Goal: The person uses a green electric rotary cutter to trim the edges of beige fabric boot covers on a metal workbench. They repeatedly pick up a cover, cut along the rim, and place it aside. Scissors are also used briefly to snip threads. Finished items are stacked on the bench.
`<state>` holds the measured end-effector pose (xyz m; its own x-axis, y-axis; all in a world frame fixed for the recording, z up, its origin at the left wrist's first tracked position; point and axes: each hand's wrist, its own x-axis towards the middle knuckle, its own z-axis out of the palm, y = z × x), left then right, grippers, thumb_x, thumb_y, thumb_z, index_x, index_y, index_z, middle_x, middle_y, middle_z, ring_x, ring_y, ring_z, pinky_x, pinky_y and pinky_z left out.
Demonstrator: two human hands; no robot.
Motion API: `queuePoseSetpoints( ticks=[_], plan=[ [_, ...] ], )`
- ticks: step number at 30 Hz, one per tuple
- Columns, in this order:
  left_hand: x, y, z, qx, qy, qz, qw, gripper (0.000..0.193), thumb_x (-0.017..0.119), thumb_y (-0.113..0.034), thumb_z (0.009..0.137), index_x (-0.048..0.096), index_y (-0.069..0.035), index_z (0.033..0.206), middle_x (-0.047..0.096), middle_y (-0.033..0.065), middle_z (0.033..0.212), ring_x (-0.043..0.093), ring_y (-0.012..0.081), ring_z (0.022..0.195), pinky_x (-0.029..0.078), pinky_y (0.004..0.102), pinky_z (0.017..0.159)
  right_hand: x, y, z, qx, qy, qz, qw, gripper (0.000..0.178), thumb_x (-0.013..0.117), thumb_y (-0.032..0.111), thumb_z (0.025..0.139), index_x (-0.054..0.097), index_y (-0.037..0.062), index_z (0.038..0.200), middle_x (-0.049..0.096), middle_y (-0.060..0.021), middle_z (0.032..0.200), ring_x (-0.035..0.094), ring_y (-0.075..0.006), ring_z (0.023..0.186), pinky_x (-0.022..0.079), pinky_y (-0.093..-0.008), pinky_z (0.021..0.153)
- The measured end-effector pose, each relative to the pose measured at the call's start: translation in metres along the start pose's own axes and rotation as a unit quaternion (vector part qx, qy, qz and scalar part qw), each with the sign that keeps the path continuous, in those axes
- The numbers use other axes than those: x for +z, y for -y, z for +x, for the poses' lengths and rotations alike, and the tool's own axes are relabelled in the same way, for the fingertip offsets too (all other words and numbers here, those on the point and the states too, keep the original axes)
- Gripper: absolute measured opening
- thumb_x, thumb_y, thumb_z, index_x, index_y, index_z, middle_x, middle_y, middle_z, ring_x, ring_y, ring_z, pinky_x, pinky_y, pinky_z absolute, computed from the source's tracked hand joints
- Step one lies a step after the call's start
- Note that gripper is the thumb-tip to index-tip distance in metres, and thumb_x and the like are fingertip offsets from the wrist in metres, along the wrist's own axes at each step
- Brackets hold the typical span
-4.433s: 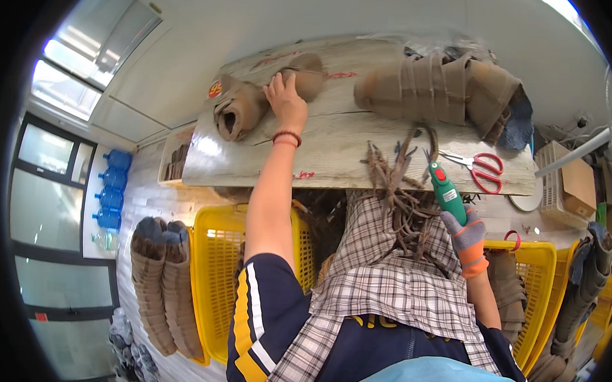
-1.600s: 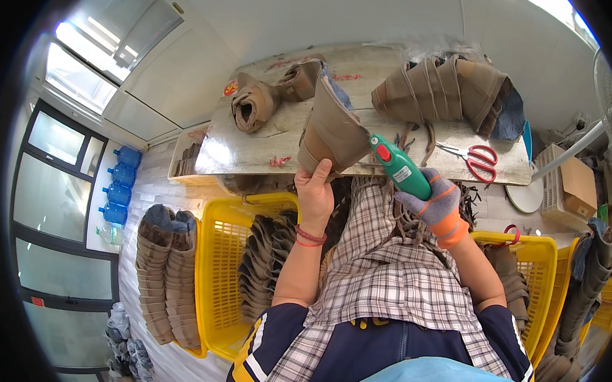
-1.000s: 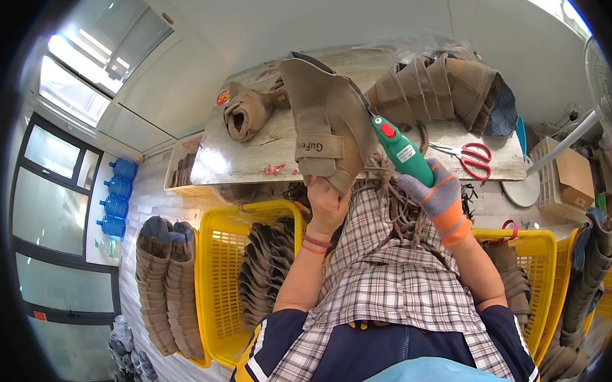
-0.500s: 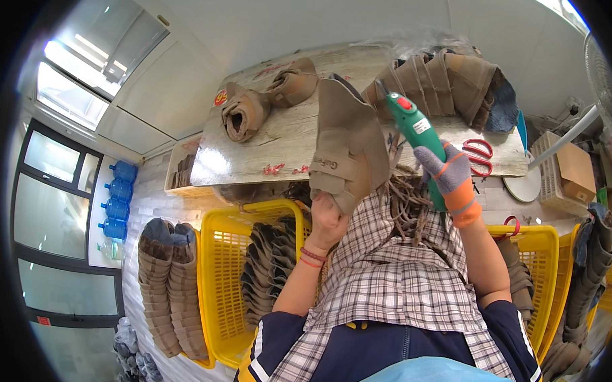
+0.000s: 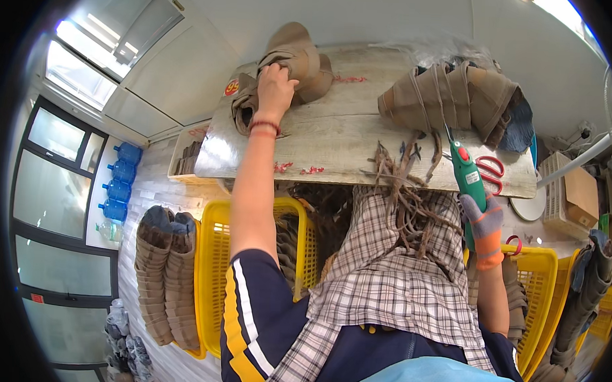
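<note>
My bare left hand [image 5: 277, 90] reaches to the far left of the table [image 5: 331, 141], its fingers closed on a brown padded sleeve [image 5: 288, 50]. More brown rolled sleeves [image 5: 243, 111] lie under and beside it, partly hidden by the hand. In my gloved right hand [image 5: 484, 224] are green electric scissors [image 5: 467, 171] with a red switch, their tip pointing up and away over the table's near edge. A tangle of thin brown trimmings [image 5: 406, 211] hangs from the table edge onto my plaid apron.
Stacked brown sleeves [image 5: 451, 95] lie at the table's back right. Red-handled scissors [image 5: 490, 174] rest near its front right. Yellow baskets [image 5: 212, 282] with brown pieces stand on both sides of me. Blue water bottles [image 5: 119, 189] line the left wall.
My left hand has carried the brown sleeve from in front of me to the far left pieces. My right hand has moved lower and to the right, still holding the electric scissors.
</note>
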<state>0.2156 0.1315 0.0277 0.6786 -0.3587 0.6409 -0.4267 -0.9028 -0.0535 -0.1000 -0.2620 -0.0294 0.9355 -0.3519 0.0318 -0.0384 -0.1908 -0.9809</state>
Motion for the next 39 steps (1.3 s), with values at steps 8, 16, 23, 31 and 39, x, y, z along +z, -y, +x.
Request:
queuePoseSetpoints(
  ticks=[8, 16, 23, 31, 39],
  plan=[
    [0.084, 0.028, 0.004, -0.207, 0.119, -0.131, 0.962, 0.063, 0.075, -0.019, 0.074, 0.048, -0.008, 0.13, 0.035, 0.0191, 0.141, 0.03, 0.0353, 0.135, 0.021, 0.0508, 0.113, -0.007, 0.004, -0.006, 0.043, -0.018, -0.001, 0.999, 0.031, 0.073, 0.019, 0.083, 0.061, -0.0012, 0.103, 0.06, 0.0003, 0.083, 0.051, -0.0053, 0.071, 0.043, -0.0218, 0.062],
    [0.113, -0.102, -0.059, -0.315, -0.14, -0.425, 0.837, 0.029, 0.066, -0.019, 0.086, 0.055, -0.003, 0.108, 0.055, 0.0133, 0.113, 0.054, 0.026, 0.104, 0.042, 0.0383, 0.09, -0.014, -0.015, -0.007, 0.037, -0.028, 0.016, 0.999, 0.029, 0.07, 0.021, 0.084, 0.059, 0.001, 0.103, 0.056, 0.0008, 0.072, 0.049, -0.0058, 0.057, 0.04, -0.0214, 0.051],
    [0.121, -0.201, -0.048, -0.397, 0.142, -0.712, 0.561, 0.018, 0.076, -0.02, 0.078, 0.065, -0.006, 0.08, 0.063, -0.0006, 0.078, 0.053, 0.0089, 0.073, 0.041, 0.0273, 0.071, -0.014, -0.011, -0.015, 0.066, -0.021, 0.023, 0.997, 0.03, 0.074, 0.021, 0.082, 0.061, 0.0007, 0.1, 0.058, 0.0012, 0.074, 0.049, -0.0058, 0.061, 0.04, -0.0226, 0.055],
    [0.085, -0.2, -0.042, -0.303, 0.001, -0.808, 0.505, 0.026, 0.071, -0.005, 0.078, 0.064, 0.0, 0.103, 0.068, 0.0046, 0.095, 0.062, 0.0133, 0.087, 0.05, 0.0278, 0.079, -0.024, -0.012, -0.013, 0.042, -0.037, -0.08, 0.995, 0.033, 0.077, 0.024, 0.079, 0.064, 0.0002, 0.098, 0.062, -0.0009, 0.077, 0.052, -0.0081, 0.067, 0.044, -0.026, 0.06],
    [-0.04, -0.095, -0.073, -0.394, -0.077, -0.864, 0.303, 0.037, 0.059, -0.015, 0.091, 0.054, 0.0, 0.124, 0.056, 0.0147, 0.128, 0.054, 0.0283, 0.118, 0.041, 0.0474, 0.103, -0.017, -0.003, -0.002, -0.063, -0.027, -0.034, 0.997, 0.039, 0.079, 0.025, 0.077, 0.062, -0.0002, 0.102, 0.065, -0.0032, 0.078, 0.055, -0.0069, 0.069, 0.048, -0.025, 0.063]
  ],
)
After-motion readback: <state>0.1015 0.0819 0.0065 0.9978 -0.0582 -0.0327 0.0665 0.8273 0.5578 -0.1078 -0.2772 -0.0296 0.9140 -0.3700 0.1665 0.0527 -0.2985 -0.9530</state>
